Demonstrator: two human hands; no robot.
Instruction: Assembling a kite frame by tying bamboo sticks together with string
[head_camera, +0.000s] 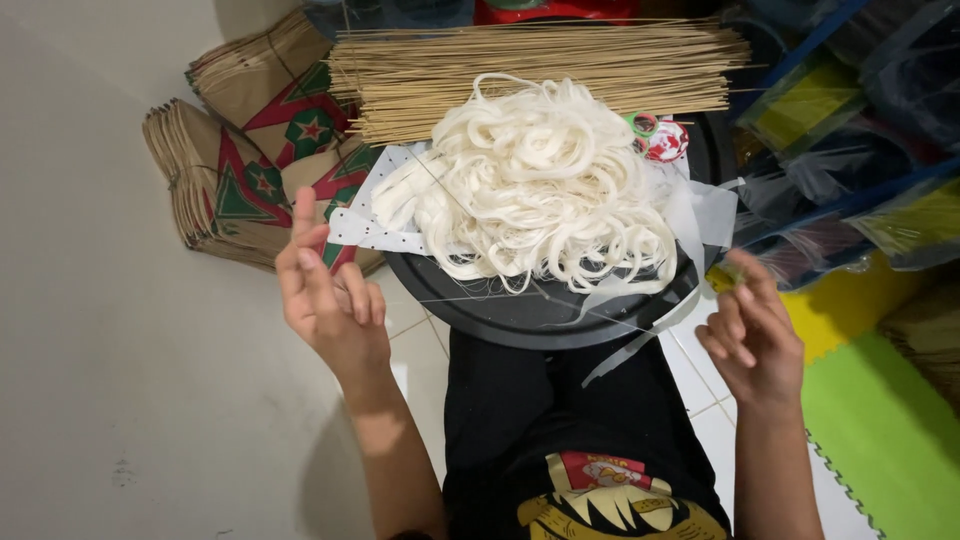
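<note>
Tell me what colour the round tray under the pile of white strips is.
The round tray is black, or very dark grey. The head view shows it best, below the pile of white strips.

Home craft corner — tiled floor, foam mats, stacked paper kites

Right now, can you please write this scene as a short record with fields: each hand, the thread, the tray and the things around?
Left hand: raised, fingers pinched on a thin thread
Right hand: raised, pinching the thread's other end
Thread: fine, stretched between both hands, over the tray's near edge
Tray: round, dark, on the lap
On tray: heap of white strands, white perforated strips
Behind: bundle of thin sticks
Left side: stacked brown paper pieces with red and green print
</note>
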